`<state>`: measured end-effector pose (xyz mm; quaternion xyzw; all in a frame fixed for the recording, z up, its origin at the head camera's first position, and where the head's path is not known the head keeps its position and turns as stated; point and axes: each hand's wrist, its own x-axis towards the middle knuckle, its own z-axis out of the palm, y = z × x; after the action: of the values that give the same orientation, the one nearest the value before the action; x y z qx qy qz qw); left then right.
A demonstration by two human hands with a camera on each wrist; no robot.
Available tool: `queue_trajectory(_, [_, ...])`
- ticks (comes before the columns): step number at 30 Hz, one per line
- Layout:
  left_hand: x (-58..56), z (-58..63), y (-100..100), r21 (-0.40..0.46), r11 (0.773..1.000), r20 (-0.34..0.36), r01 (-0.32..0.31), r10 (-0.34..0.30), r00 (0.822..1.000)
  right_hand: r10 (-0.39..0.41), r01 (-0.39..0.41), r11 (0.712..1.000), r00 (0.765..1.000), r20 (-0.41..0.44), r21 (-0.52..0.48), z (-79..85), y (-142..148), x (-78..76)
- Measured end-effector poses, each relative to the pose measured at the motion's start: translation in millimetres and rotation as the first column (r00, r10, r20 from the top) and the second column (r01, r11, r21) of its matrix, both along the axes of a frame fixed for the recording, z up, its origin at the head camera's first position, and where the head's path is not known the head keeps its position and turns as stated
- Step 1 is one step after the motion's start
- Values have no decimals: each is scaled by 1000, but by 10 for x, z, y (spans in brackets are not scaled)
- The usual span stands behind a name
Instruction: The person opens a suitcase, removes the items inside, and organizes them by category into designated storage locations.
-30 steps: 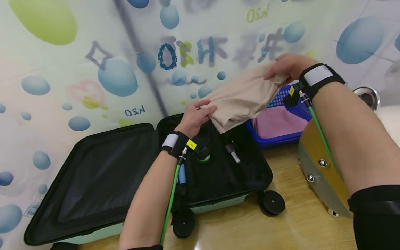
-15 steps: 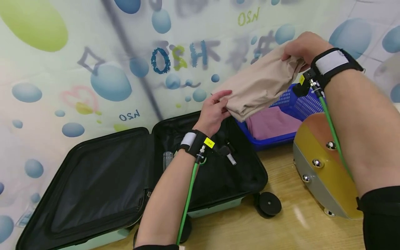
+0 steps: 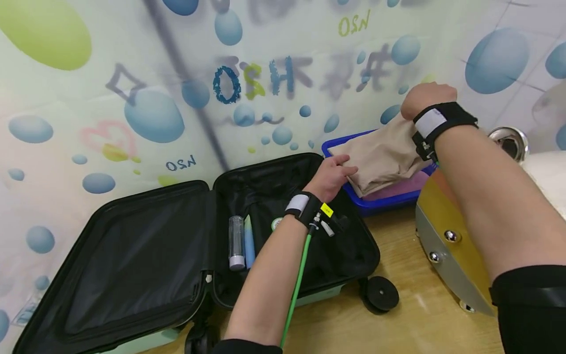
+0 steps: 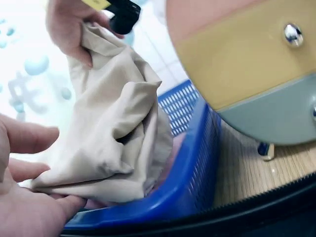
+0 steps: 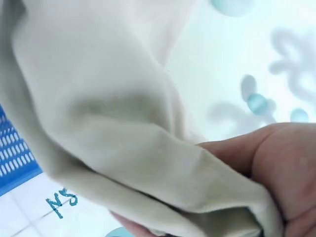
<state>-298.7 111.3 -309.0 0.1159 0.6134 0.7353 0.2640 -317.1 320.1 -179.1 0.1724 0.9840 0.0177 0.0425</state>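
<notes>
A folded beige cloth (image 3: 382, 155) lies slanted over the blue plastic basket (image 3: 393, 199), above a pink folded cloth (image 3: 400, 188). At its far right end my right hand (image 3: 426, 101) grips it; the right wrist view shows the fabric bunched against the right palm (image 5: 291, 173). My left hand (image 3: 330, 178) is at the near left edge. In the left wrist view, two fingers (image 4: 29, 138) stretch out free of the fabric, while another lies under its lower edge.
An open black-lined suitcase (image 3: 132, 255) holds a clear tube (image 3: 236, 243), a blue tube (image 3: 249, 241) and a small white-ended item (image 3: 327, 228). Right of the basket stands a yellow and grey rounded stool-like piece (image 3: 446, 246) with metal studs. A printed curtain (image 3: 265, 49) hangs behind.
Both hands have brought the beige cloth from the air over the suitcase rightward and down over the blue basket. My left hand's fingers have spread, and the suitcase contents show more.
</notes>
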Motion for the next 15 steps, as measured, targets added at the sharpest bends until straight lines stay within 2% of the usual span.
queue_trajectory(3, [14, -35, 22, -88, 996, -37, 31, -35, 999, 3, -2, 1000, 999, -36, 23, -113, -33, -16])
queue_trajectory(6, [34, -52, 48, -175, 984, -79, 36, -50, 996, -15, 16, 1000, 998, -63, 22, -210, -48, -25])
queue_trajectory(8, [67, -46, 65, -268, 963, -163, 24, -70, 984, -35, 36, 999, 998, -61, 15, -270, -43, -26])
queue_trajectory(9, [85, -41, 74, -340, 941, -229, 3, -86, 970, -47, 48, 999, 997, -61, 13, -295, -39, -28])
queue_trajectory(10, [105, -31, 82, -414, 910, -300, -23, -113, 947, -65, 66, 998, 996, -64, 7, -315, -38, -31])
queue_trajectory(11, [123, -18, 87, -494, 868, -380, -52, -161, 911, -78, 78, 997, 995, -65, 8, -330, -37, -32])
queue_trajectory(13, [151, 13, 90, -619, 776, -505, -119, -278, 817, -112, 112, 994, 991, -69, -6, -342, -39, -30])
queue_trajectory(14, [159, 26, 87, -666, 733, -538, -139, -342, 770, -134, 133, 991, 988, -76, -12, -338, -41, -30])
queue_trajectory(15, [164, 37, 79, -693, 706, -561, -145, -402, 724, -157, 156, 988, 984, -87, -21, -333, -45, -25])
